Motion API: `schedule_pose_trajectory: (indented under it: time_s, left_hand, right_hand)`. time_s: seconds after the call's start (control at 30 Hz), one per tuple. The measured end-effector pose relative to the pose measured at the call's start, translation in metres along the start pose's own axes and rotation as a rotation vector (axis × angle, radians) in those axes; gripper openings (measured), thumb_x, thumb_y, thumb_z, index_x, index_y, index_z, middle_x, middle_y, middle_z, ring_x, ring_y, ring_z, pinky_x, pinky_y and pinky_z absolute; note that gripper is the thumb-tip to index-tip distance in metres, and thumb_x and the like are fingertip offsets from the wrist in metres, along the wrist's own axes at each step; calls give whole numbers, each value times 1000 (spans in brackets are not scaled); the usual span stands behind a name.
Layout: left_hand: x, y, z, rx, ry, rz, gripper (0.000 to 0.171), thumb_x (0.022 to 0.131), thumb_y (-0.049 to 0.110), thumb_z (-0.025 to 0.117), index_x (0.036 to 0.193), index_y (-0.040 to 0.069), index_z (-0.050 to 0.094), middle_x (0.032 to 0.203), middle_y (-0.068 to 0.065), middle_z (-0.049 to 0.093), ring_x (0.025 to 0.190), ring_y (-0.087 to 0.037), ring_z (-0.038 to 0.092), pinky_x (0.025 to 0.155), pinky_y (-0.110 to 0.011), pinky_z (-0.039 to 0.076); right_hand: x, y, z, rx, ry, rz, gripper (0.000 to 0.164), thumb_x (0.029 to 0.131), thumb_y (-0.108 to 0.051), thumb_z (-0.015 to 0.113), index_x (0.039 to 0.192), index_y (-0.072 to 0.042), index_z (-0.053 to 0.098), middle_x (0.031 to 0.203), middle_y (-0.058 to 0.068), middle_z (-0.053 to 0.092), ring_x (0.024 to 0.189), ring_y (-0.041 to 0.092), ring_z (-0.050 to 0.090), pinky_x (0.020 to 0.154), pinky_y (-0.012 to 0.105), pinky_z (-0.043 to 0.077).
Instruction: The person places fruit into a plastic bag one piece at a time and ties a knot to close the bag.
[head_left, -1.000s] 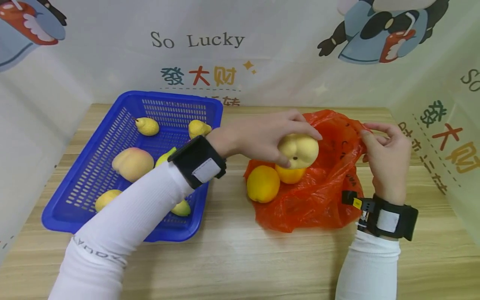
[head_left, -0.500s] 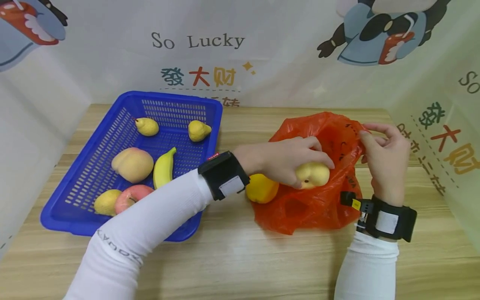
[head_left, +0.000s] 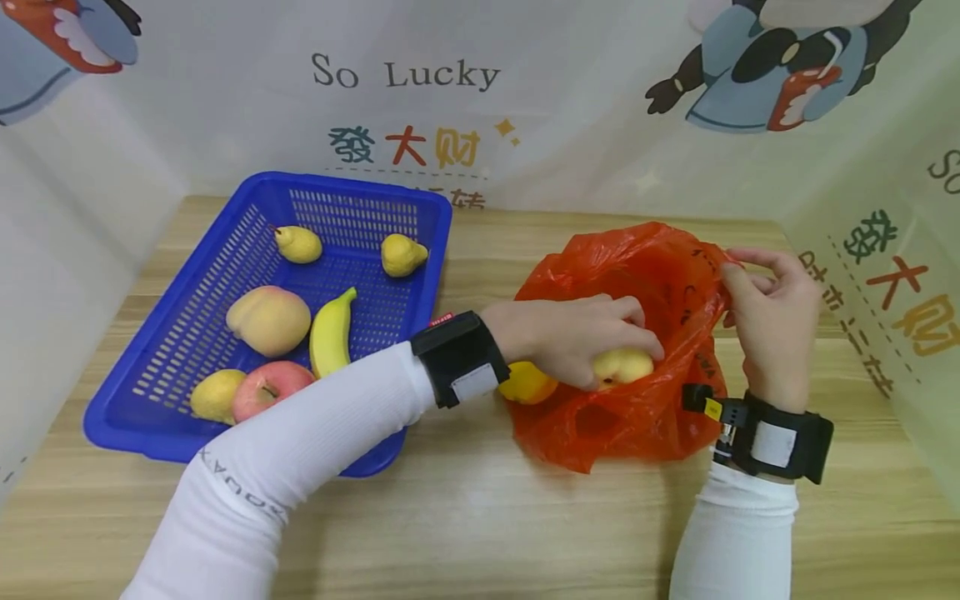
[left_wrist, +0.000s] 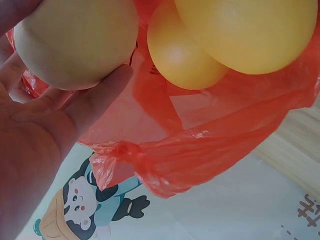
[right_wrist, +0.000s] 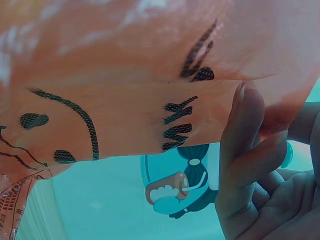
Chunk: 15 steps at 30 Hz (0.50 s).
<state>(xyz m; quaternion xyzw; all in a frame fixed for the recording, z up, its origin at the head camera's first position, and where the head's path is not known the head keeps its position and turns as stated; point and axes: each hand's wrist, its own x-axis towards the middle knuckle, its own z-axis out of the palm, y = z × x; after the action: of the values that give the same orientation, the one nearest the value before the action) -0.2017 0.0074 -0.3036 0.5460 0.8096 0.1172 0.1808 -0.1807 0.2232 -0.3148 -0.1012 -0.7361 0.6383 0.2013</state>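
Observation:
My left hand (head_left: 592,337) reaches into the mouth of a crinkled red plastic bag (head_left: 600,429) and holds a pale yellow peach (head_left: 628,367). In the left wrist view its fingers wrap the side of the peach (left_wrist: 75,47). Beside that fruit are two oranges (left_wrist: 187,57) against the red film; one orange (head_left: 528,383) also shows at the bag's left side in the head view. At the bag's right rim, my right hand (head_left: 776,321) pinches the plastic between thumb and fingers. The right wrist view shows the stretched bag (right_wrist: 130,120), printed in black, with that hand (right_wrist: 255,175) at its edge.
A blue slotted basket (head_left: 112,442) stands left on the wooden table (head_left: 465,525). It holds two pears (head_left: 298,244), a pinkish peach (head_left: 270,321), a banana (head_left: 332,333), an apple (head_left: 270,390) and a lemon (head_left: 217,396). A printed cloth (head_left: 562,92) hangs behind.
My left hand has moved right and down with the peach, lowering it into the bag. The right hand keeps its pinch on the rim. The bag's left side now stands up more behind the left hand.

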Motion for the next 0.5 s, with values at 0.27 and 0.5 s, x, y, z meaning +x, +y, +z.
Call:
schedule_pose_trajectory:
  time_s: [0.27, 0.5]
  left_hand:
    - [6, 4, 4, 44, -48, -8, 54, 91, 11, 65, 141, 25, 48, 139, -3, 42, 120, -18, 41, 99, -26, 38]
    - [18, 3, 20, 66, -139, -9, 56, 92, 9, 64, 143, 24, 45, 143, 2, 41, 125, -14, 42, 109, -26, 36]
  right_hand:
    - [-2, -2, 2, -22, 4, -1, 10, 91, -9, 64, 101, -13, 66, 62, -9, 68, 45, 5, 54, 42, 16, 40]
    - [-3, -4, 1, 32, -3, 46, 11, 91, -8, 65, 101, -12, 66, 62, -6, 69, 45, 7, 53, 42, 17, 40]
